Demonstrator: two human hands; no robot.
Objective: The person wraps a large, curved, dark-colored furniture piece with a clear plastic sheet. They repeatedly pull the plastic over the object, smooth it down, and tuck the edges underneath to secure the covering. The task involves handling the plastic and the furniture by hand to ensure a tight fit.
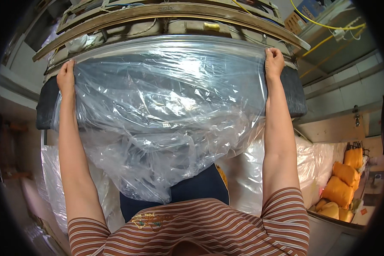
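A wide sheet of clear plastic film (170, 94) lies stretched over a dark padded work surface (294, 96), its near part hanging in loose folds toward my lap. My left hand (66, 77) pinches the film's far left corner, fingers closed. At the far right corner, my right hand (274, 62) grips the same edge between thumb and curled fingers. The far edge runs nearly straight and taut between both hands, close to a long wooden bar (166, 9).
Behind the bar is a wooden frame with cables and a small yellow piece (211, 27). A yellow cable (324, 26) hangs at the upper right. Orange sacks (339, 190) are stacked at the lower right. More clear plastic sheeting (55, 183) lies below on the left.
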